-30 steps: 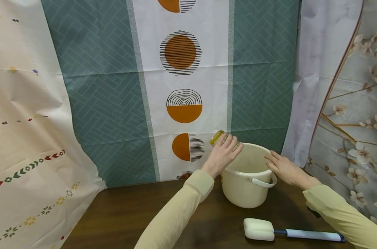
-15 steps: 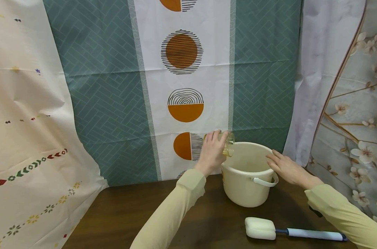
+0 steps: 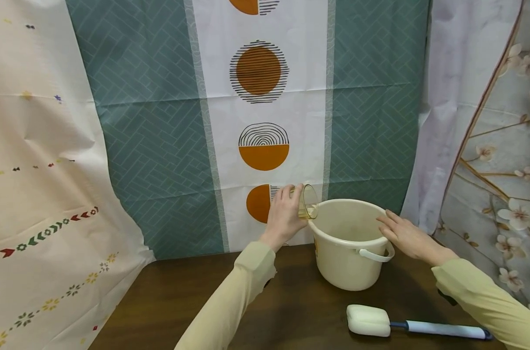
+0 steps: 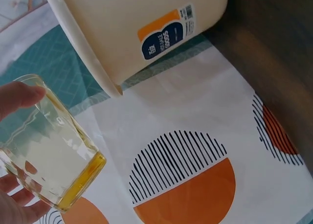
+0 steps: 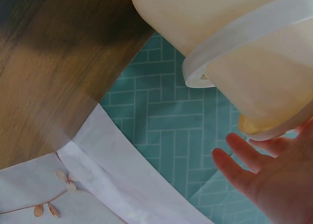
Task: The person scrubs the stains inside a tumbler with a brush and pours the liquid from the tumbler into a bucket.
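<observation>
My left hand [image 3: 284, 214] grips a clear yellow-tinted drinking glass [image 3: 306, 210] just outside the left rim of a cream bucket [image 3: 348, 267]. The glass lies on its side, its mouth facing right toward the bucket. In the left wrist view, the thumb is near the rim of the glass [image 4: 63, 145], and the thick amber base shows at lower right. My right hand [image 3: 406, 238] is at the bucket's right rim with fingers extended. In the right wrist view, its fingertips [image 5: 234, 138] meet or nearly meet the rim. The bucket's bottom inside is hidden.
A sponge brush [image 3: 368, 321] with a long light handle lies on the dark wooden table [image 3: 195, 291] in front of the bucket. The bucket's white carrying handle [image 3: 376, 256] hangs down at its front right. Patterned cloth [image 3: 265, 112] hangs directly behind the table.
My left hand has drawn the glass leftward, from over the bucket to outside its left rim, turning it from mouth-down to sideways. The right hand stays at the rim.
</observation>
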`<action>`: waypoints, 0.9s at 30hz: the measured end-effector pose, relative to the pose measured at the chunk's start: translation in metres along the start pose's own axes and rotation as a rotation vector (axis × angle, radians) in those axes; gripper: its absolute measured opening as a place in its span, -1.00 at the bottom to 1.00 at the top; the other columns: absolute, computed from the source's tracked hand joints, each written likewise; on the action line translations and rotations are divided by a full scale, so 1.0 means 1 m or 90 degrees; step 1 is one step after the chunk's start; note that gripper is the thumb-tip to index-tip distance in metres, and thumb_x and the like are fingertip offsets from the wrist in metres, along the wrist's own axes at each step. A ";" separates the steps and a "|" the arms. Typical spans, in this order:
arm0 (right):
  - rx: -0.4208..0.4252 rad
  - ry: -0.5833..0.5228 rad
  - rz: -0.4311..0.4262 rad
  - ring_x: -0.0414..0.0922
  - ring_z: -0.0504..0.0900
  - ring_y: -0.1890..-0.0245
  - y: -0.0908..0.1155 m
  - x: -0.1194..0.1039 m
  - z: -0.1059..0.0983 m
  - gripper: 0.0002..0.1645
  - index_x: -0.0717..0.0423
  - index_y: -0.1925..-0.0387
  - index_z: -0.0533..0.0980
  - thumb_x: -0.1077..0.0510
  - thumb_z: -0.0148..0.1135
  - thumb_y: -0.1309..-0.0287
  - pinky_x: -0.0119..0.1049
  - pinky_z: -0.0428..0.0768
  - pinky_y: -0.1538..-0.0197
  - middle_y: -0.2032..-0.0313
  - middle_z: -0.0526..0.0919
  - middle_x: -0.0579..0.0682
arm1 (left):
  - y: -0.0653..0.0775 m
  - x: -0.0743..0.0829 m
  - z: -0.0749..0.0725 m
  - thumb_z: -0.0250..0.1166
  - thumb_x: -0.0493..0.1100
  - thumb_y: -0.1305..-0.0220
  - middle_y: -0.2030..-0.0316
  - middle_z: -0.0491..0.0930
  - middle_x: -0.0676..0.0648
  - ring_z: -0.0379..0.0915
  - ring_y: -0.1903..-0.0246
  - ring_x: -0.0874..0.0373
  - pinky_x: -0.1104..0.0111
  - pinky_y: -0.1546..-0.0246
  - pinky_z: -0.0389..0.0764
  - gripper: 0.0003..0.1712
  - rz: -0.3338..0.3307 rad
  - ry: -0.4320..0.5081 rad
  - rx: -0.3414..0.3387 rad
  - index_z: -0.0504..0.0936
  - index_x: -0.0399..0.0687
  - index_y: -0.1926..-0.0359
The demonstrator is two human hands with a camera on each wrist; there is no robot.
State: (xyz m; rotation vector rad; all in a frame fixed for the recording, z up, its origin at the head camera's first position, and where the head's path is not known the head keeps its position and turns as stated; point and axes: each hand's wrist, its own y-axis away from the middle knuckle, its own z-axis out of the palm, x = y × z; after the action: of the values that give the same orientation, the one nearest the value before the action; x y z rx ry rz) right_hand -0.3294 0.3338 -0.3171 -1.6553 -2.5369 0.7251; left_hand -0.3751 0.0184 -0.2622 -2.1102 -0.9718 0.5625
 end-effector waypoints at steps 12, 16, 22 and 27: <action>0.002 0.000 -0.001 0.44 0.11 -0.09 0.001 -0.001 -0.001 -0.43 0.46 -0.15 0.25 0.03 -0.23 -0.38 0.24 0.10 -0.02 -0.17 0.05 0.53 | 0.022 0.002 -0.013 0.56 -0.07 0.35 0.06 0.35 -0.16 0.23 0.06 -0.05 0.21 0.20 0.42 -0.04 -0.175 0.247 -0.035 0.28 -0.13 -0.14; 0.001 -0.003 -0.001 0.44 0.11 -0.10 0.001 -0.002 0.000 -0.42 0.45 -0.14 0.26 0.02 -0.25 -0.39 0.24 0.09 -0.02 -0.17 0.06 0.52 | 0.032 0.003 -0.017 0.56 -0.08 0.32 0.05 0.37 -0.14 0.23 0.05 -0.04 0.21 0.16 0.38 -0.05 -0.212 0.340 -0.039 0.28 -0.17 -0.14; -0.003 -0.011 0.004 0.43 0.09 -0.11 0.001 -0.002 -0.001 -0.41 0.46 -0.15 0.24 0.01 -0.25 -0.39 0.25 0.06 -0.03 -0.18 0.05 0.52 | 0.050 0.008 -0.024 0.55 -0.04 0.28 0.07 0.38 -0.05 0.30 0.08 0.07 0.22 0.15 0.38 -0.06 -0.252 0.436 -0.070 0.27 -0.16 -0.14; -0.010 -0.011 0.002 0.42 0.08 -0.12 0.000 -0.002 -0.002 -0.40 0.46 -0.16 0.23 0.00 -0.26 -0.39 0.25 0.05 -0.03 -0.18 0.04 0.53 | 0.064 0.010 -0.028 0.53 -0.03 0.25 0.06 0.37 -0.04 0.30 0.08 0.08 0.20 0.13 0.37 -0.07 -0.282 0.472 -0.096 0.25 -0.14 -0.15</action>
State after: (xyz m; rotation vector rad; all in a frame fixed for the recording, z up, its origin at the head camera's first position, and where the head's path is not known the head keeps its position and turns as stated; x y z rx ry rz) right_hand -0.3278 0.3323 -0.3151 -1.6656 -2.5584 0.7243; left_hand -0.3218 -0.0149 -0.2943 -1.8945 -0.9947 -0.5005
